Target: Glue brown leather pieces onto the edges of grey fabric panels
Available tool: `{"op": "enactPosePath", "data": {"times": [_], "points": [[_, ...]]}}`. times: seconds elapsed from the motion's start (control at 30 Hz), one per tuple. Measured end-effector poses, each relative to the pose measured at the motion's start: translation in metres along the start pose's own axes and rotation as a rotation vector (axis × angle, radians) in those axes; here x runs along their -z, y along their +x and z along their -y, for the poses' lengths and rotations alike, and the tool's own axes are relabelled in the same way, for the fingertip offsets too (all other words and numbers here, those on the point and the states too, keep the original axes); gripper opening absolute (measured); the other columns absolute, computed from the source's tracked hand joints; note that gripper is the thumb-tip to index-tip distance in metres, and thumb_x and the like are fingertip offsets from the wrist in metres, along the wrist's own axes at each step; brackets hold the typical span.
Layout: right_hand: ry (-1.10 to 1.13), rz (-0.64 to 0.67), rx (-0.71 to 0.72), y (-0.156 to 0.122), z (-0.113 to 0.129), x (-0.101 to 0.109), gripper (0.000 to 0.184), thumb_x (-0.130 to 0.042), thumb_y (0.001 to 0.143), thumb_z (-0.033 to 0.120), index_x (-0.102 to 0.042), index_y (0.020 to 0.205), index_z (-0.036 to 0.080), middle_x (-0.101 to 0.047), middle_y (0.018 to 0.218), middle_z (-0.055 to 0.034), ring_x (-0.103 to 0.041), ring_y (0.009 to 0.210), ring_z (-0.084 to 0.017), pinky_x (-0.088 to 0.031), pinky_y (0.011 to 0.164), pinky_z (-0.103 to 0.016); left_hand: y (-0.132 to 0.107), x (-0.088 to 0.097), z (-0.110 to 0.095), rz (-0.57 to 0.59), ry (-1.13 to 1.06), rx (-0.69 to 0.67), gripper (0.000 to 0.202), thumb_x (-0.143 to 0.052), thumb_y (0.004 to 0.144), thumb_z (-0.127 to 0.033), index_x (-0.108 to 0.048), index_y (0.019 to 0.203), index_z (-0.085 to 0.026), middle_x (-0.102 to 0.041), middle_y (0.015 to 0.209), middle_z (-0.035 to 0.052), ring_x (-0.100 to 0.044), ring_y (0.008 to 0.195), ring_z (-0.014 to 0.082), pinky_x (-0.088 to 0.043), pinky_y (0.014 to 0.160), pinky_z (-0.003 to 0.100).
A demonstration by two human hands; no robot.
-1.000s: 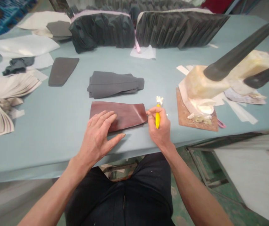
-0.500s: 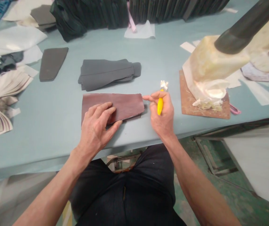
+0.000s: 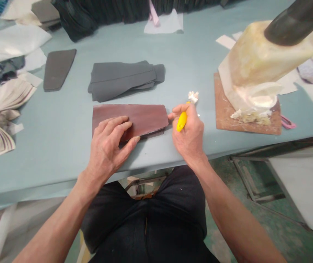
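Observation:
My left hand [image 3: 109, 142] lies with fingers spread on a maroon leather-like piece [image 3: 145, 116], which rests on the table near its front edge. A darker layer shows beneath its lower edge. In my right hand [image 3: 191, 133] is a yellow-handled glue brush [image 3: 182, 121], its tip clotted with white paste. The fingers are closed round the handle, and one fingertip is at the right end of the maroon piece. Behind it lies a stack of dark grey pieces [image 3: 123, 80].
At right, a cut plastic jug [image 3: 249, 54] with white paste at its mouth lies on a brown board [image 3: 225, 113]. A single grey piece [image 3: 59, 69] and a pile of pale cut pieces [image 3: 0, 106] are on the left. Black stacked pieces [image 3: 112, 11] line the back.
The yellow brush handle has tilted in my right hand, its lower end swinging left. My left hand stays on the maroon piece. The view has shifted slightly.

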State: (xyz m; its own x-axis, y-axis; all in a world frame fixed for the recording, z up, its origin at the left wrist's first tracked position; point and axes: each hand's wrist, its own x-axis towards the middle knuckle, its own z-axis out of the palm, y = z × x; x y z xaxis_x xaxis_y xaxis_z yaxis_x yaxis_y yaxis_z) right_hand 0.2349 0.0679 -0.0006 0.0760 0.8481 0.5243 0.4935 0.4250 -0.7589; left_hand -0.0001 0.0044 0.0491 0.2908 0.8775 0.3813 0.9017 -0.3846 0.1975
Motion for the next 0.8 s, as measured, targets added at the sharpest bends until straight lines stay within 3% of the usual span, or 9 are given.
{"op": "enactPosePath", "data": {"times": [0.8], "points": [[0.12, 0.036, 0.063, 0.002, 0.015, 0.011, 0.011, -0.054, 0.098, 0.018, -0.06, 0.104, 0.025, -0.077, 0.095, 0.0003, -0.073, 0.084, -0.018, -0.058, 0.08, -0.032, 0.001, 0.005, -0.006, -0.066, -0.055, 0.075, 0.017, -0.062, 0.105, -0.026, -0.07, 0.12, -0.023, -0.079, 0.127, 0.0102, -0.075, 0.119, 0.0265, -0.058, 0.105, 0.047]]}}
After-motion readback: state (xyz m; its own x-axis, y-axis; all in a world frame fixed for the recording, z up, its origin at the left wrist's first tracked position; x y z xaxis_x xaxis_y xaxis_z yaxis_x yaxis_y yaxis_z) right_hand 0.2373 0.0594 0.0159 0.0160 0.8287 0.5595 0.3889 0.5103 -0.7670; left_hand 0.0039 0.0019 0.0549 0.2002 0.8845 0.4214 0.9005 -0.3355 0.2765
